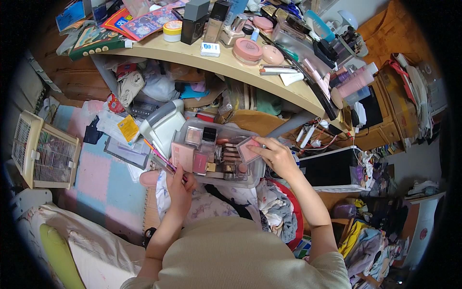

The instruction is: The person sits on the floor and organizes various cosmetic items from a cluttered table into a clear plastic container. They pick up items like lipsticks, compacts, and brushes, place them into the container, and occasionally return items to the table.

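A clear plastic box full of makeup compacts sits in front of me, over my lap. My right hand grips a square pink compact by its edge above the box's right side. Several slim pencil-like sticks, one of them purple-pink, are held in my left hand at the box's left side. Near those fingers, a pale pink palette lies at the left of the box beside a deep pink compact. Dark-edged compacts stand stacked in the middle.
A wooden desk crowded with bottles, a round pink jar and pencils curves beyond the box. A white and grey plastic stool adjoins the box at left. A small wire cage stands far left; a red-rimmed basket of clothes is at right.
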Available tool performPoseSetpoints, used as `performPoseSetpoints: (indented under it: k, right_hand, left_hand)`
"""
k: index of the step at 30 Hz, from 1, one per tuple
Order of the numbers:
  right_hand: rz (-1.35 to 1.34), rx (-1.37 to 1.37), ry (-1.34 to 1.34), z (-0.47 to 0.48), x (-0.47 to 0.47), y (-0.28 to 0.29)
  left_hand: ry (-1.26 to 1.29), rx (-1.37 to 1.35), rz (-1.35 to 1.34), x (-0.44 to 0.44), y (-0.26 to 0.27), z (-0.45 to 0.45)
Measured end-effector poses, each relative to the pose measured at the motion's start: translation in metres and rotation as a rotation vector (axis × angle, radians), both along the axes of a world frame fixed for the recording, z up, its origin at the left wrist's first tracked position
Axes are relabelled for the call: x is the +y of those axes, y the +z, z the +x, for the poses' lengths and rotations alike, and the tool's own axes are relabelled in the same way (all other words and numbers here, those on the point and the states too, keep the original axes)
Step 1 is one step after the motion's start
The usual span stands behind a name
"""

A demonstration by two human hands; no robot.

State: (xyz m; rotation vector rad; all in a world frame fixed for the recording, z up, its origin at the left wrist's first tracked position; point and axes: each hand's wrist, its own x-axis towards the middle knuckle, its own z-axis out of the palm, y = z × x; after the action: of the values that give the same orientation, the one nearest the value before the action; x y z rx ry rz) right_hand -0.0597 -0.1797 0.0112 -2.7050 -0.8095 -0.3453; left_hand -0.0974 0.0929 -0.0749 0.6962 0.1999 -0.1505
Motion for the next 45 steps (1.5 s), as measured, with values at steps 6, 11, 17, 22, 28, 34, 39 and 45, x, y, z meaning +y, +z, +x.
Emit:
performPoseSetpoints:
  k: [6,11,17,22,28,34,39,45]
  right_hand:
    - [-0.023,0.021,-0.013,0.006,0.003,0.005]
    - [0.085,0.029,-0.055,0.009,0.013,-0.001]
    - [0.056,0.013,-0.045,0.011,0.017,0.002]
    - [0.129,0.055,-0.102,0.015,0.021,-0.001]
    - [0.131,0.053,-0.141,0.02,0.024,-0.014]
    - [0.058,0.042,-0.156,0.025,0.02,-0.028]
    - [0.413,0.103,-0.326,0.018,0.012,-0.026]
    - [0.377,0.061,-0.326,0.007,0.006,-0.02]
  left_hand:
    - [0.152,0.091,-0.111,0.004,0.003,0.002]
    - [0.167,0.114,-0.127,0.01,0.002,0.004]
    - [0.113,0.078,-0.134,0.012,0.001,0.004]
    - [0.131,0.097,-0.105,0.012,0.005,0.005]
    - [0.149,0.148,-0.087,0.011,0.006,0.005]
    - [0.116,0.094,-0.107,0.013,0.002,0.005]
    - [0.123,0.108,-0.083,0.014,0.002,0.005]
    - [0.106,0.166,-0.081,0.016,0.001,0.007]
